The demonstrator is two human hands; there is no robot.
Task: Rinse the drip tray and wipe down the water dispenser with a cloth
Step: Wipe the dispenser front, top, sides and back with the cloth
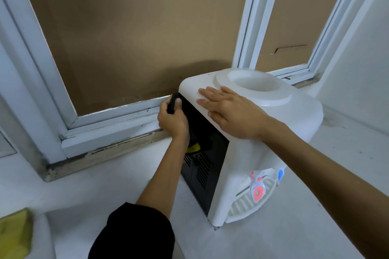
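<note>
Wiping underway: white plastic countertop water dispenser (263,132) at frame centre-right is steadied by flat, spread right hand (229,109) on top; dark cloth (173,103), probably bunched, is gripped by left hand (172,120) against black rear panel (202,153). White slotted drip tray (248,204) sits refitted, lower right.

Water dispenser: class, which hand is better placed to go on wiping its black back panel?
Left. The left hand grips the dark cloth against the black panel; the right hand lies flat on the dispenser, steadying it.

Dark cloth (173,103) mostly hidden inside the left hand (173,120); yellow object (13,235) cut off at frame edge.
</note>
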